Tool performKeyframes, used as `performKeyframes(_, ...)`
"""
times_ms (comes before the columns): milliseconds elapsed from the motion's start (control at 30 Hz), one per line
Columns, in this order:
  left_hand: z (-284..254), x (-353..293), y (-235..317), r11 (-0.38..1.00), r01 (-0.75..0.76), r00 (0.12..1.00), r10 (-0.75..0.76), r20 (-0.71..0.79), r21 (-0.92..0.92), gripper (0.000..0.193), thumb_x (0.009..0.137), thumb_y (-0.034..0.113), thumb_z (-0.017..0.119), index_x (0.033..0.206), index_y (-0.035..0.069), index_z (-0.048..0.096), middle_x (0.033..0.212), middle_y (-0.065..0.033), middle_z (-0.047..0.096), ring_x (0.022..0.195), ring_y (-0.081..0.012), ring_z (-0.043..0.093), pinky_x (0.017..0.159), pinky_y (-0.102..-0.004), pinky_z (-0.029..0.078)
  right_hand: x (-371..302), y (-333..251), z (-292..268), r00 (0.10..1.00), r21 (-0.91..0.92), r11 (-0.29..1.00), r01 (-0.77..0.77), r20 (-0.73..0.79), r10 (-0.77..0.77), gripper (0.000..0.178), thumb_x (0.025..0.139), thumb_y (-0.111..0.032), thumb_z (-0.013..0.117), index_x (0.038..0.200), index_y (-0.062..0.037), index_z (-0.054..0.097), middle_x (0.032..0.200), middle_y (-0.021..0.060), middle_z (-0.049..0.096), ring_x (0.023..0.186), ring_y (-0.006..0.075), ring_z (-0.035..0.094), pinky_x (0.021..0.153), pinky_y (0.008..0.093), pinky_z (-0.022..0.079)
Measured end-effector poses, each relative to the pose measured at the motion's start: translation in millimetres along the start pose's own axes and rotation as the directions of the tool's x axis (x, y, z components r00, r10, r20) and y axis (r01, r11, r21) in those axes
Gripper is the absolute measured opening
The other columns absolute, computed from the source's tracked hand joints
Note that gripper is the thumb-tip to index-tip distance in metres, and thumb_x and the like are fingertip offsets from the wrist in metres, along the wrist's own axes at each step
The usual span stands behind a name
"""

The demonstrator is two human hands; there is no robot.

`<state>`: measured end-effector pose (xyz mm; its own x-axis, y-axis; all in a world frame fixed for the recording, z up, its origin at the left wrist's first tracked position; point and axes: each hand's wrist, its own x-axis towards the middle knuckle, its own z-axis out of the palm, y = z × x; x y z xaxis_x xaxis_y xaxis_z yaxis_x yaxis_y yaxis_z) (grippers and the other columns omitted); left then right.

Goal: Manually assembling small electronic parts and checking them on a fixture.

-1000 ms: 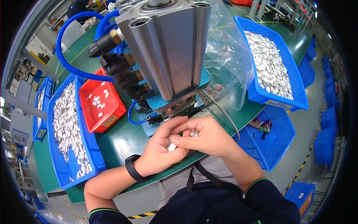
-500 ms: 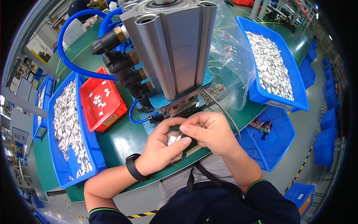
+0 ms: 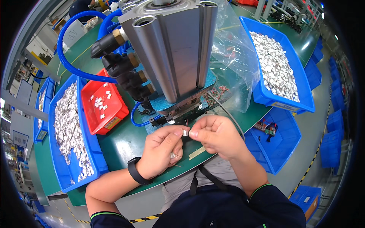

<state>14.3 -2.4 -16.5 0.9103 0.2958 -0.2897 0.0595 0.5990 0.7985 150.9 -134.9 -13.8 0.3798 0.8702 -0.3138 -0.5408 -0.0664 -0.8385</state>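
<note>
The left thumb and forefinger pinch a small white piece (image 3: 185,133) with thin reddish wires rising from it; the other fingers of the left hand (image 3: 161,148) curl inward around more white pieces (image 3: 173,155) in the palm; the right hand (image 3: 220,137) has its thumb and forefinger drawn together at the right side of the pinched piece, though I cannot tell whether they grip it or only touch it; a black wristband (image 3: 137,171) circles the left wrist.

Below the hands, a tan strip (image 3: 197,152) lies on the green bench (image 3: 118,146); just beyond them stands a large metal cylinder block (image 3: 178,57), with black fittings (image 3: 118,70) and a blue hose (image 3: 95,78) at its left, and a grey cable (image 3: 230,114) at its right; a clear plastic bag (image 3: 237,57) lies beside it.

Farther left, a red tray (image 3: 114,103) holds a few white pieces; next to it, a long blue bin (image 3: 96,154) holds many; at the right, another blue bin (image 3: 266,97) is heaped with them.
</note>
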Motion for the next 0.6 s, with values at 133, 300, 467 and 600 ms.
performKeyframes(133, -2.7, 0.9, -3.2, 0.999, -0.054, 0.999, 0.054, -0.007, -0.001, 0.018, 0.096, 0.014, 0.052, 0.106, 0.0, 0.059, 0.059, 0.0, 0.044, 0.045, -0.0054, 0.036, 0.04, -0.0216, 0.03, -1.6, 9.1, 8.0, 0.999, -0.022, 1.0, 0.0, 0.053, 0.001, 0.02, 0.088, -0.018, 0.065, 0.095, 0.0012, 0.062, 0.069, -0.0032, 0.056, 0.049, -0.0023, 0.036, 0.039, 0.0166, 0.023)
performKeyframes(300, -1.3, 1.0, -1.3, 0.997, -0.062, 0.998, 0.063, 0.0, -0.044, 0.018, 0.096, 0.013, 0.053, 0.107, 0.0, 0.058, 0.059, 0.0, 0.044, 0.045, -0.0053, 0.035, 0.04, -0.0215, 0.03, 0.4, 10.4, 17.0, 0.973, -0.156, 0.964, 0.215, -0.049, -0.225, 0.019, 0.09, -0.018, 0.063, 0.092, 0.0013, 0.065, 0.069, -0.0045, 0.055, 0.052, -0.0004, 0.041, 0.043, 0.0175, 0.029)
performKeyframes(467, 0.4, -0.1, -0.8, 0.996, -0.064, 0.998, 0.064, -0.002, -0.062, 0.019, 0.096, 0.014, 0.053, 0.11, 0.001, 0.056, 0.058, -0.0004, 0.044, 0.044, -0.0066, 0.035, 0.04, -0.0221, 0.03, 5.0, 9.3, 14.2, 0.966, -0.104, 0.966, 0.238, -0.077, -0.246, 0.02, 0.09, -0.019, 0.064, 0.089, 0.0013, 0.064, 0.066, -0.0035, 0.054, 0.052, 0.0002, 0.042, 0.043, 0.0179, 0.03)
performKeyframes(600, 0.3, 0.6, -2.7, 0.997, -0.073, 0.997, 0.073, -0.026, -0.009, 0.018, 0.097, 0.016, 0.05, 0.109, 0.004, 0.055, 0.057, -0.0015, 0.042, 0.04, -0.0084, 0.034, 0.037, -0.0232, 0.027, 9.0, 5.1, 13.7, 0.989, 0.016, 0.992, 0.129, -0.068, -0.128, 0.019, 0.089, -0.018, 0.064, 0.084, 0.0003, 0.062, 0.062, -0.0032, 0.05, 0.047, 0.0003, 0.038, 0.039, 0.0178, 0.026)
